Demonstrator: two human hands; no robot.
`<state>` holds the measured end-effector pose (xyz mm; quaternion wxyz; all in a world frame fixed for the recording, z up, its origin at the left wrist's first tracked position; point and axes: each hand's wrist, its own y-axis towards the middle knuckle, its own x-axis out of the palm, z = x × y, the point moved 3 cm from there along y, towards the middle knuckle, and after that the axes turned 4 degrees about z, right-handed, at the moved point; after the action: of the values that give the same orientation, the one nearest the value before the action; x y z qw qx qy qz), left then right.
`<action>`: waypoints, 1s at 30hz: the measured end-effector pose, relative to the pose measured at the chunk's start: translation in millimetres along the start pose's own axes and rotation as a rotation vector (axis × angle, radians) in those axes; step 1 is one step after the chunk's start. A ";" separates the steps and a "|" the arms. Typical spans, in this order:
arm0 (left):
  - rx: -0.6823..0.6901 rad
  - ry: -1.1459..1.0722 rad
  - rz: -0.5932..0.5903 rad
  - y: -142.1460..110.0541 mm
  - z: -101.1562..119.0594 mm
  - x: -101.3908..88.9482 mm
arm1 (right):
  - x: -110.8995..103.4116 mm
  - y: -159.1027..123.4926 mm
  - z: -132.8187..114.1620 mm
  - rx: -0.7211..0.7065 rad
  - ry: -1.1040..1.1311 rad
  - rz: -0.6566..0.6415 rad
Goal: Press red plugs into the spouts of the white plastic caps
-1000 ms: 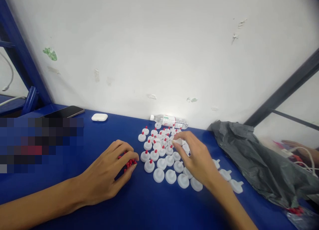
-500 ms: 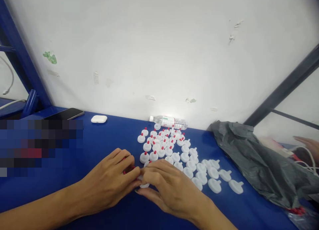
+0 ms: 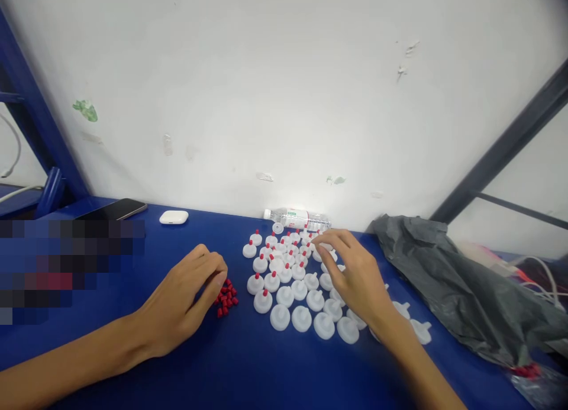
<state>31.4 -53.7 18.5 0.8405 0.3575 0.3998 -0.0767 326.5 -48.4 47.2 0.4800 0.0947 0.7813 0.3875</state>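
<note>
My left hand [image 3: 190,291] is curled beside a small pile of red caps [image 3: 227,297], with thumb and fingertips together. What they hold, if anything, is hidden. To the right, my right hand [image 3: 352,274] reaches over a cluster of round white plastic lids with nozzles, its thumb and index finger slightly apart. Toward the left and back of the cluster, lids carry red tips, such as a red-tipped lid [image 3: 263,302] at the near left. Plain lids without red tips stand at the front and right, among them a white lid [image 3: 280,318]. My right forearm hides several of them.
A clear bottle [image 3: 297,218] lies by the wall behind the lids. At the back left are a white earbud case [image 3: 174,217] and a dark phone [image 3: 115,209]. A grey plastic bag [image 3: 444,280] spreads along the right side of the blue table [image 3: 248,368].
My hands have come apart. The right one moved right and back over the lids; the left drew back to the red caps. A red-tipped lid now stands at the near left of the cluster.
</note>
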 end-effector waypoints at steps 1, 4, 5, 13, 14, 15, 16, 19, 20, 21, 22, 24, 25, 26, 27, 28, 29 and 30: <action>-0.010 0.023 -0.003 1.4 -4.0 2.6 | 1.7 0.7 5.1 0.037 -0.027 -0.028; -0.036 0.068 -0.013 1.8 -14.8 10.2 | 9.8 -0.2 14.7 0.072 -0.068 -0.119; -0.034 0.079 -0.017 1.2 -17.4 12.2 | 12.4 -1.0 17.3 0.075 -0.080 -0.146; -0.052 0.157 0.035 4.0 -32.6 11.1 | 20.1 -4.4 28.4 0.162 -0.161 -0.285; -0.062 0.175 0.045 5.3 -34.8 9.6 | 20.7 -4.8 28.7 0.176 -0.162 -0.299; -0.074 0.193 0.047 6.4 -37.0 8.5 | 21.7 -5.5 28.8 0.189 -0.157 -0.313; -0.086 0.211 0.041 7.2 -39.1 7.8 | 22.9 -6.2 28.9 0.200 -0.148 -0.327; -0.110 0.248 -0.010 7.1 -43.3 8.8 | 26.4 -7.8 29.0 0.218 -0.112 -0.354; -0.109 0.253 -0.026 6.4 -43.7 9.7 | 26.9 -7.9 29.0 0.216 -0.104 -0.356; -0.106 0.257 -0.035 5.5 -43.8 10.6 | 27.1 -7.7 29.1 0.213 -0.099 -0.358; -0.099 0.262 -0.041 4.6 -43.5 11.4 | 26.8 -7.4 29.3 0.207 -0.094 -0.357; -0.081 0.273 -0.046 3.0 -42.4 12.6 | 24.6 -6.0 30.5 0.188 -0.110 -0.332; -0.075 0.279 -0.051 2.4 -41.9 13.2 | 23.0 -5.3 31.6 0.181 -0.132 -0.307; -0.073 0.285 -0.057 1.9 -41.5 13.7 | 21.5 -4.8 33.1 0.177 -0.160 -0.281; -0.073 0.288 -0.065 1.6 -41.2 14.2 | 20.4 -4.6 34.8 0.175 -0.187 -0.258; -0.074 0.290 -0.072 1.4 -41.0 14.6 | 20.1 -4.9 36.6 0.175 -0.209 -0.245; -0.075 0.291 -0.076 1.3 -40.7 14.9 | 20.7 -5.7 38.4 0.176 -0.221 -0.246; -0.074 0.291 -0.080 1.1 -40.3 15.2 | 22.0 -6.7 39.8 0.173 -0.223 -0.257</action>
<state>17.1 -23.7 -9.1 0.7827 0.3175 0.5337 -0.0427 349.3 -21.0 18.1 0.5990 0.0775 0.7595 0.2414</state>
